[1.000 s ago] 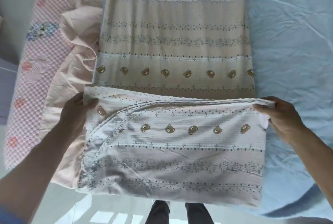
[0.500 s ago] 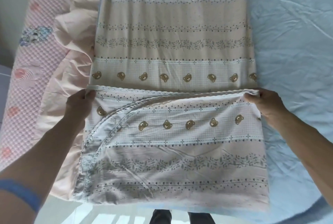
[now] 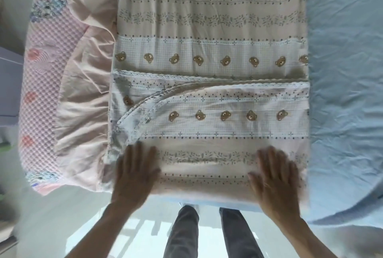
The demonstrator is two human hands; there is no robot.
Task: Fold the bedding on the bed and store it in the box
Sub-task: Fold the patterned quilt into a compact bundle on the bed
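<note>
Both hands lie flat at the near edge of the bed — left hand (image 3: 134, 174) and right hand (image 3: 276, 181), fingers straight, spread and gripping nothing, pressing the folded flap of the bear-print bedding (image 3: 211, 100). The bedding stretches away from them, long axis running straight ahead, its far end cut off. Motion blurs both hands; no box shows.

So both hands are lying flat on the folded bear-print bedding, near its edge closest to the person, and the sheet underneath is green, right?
Not quite: the head view shows the sheet is light blue, not green. The left hand and right hand do lie flat on the folded bear-print bedding, near its closest edge.
</note>
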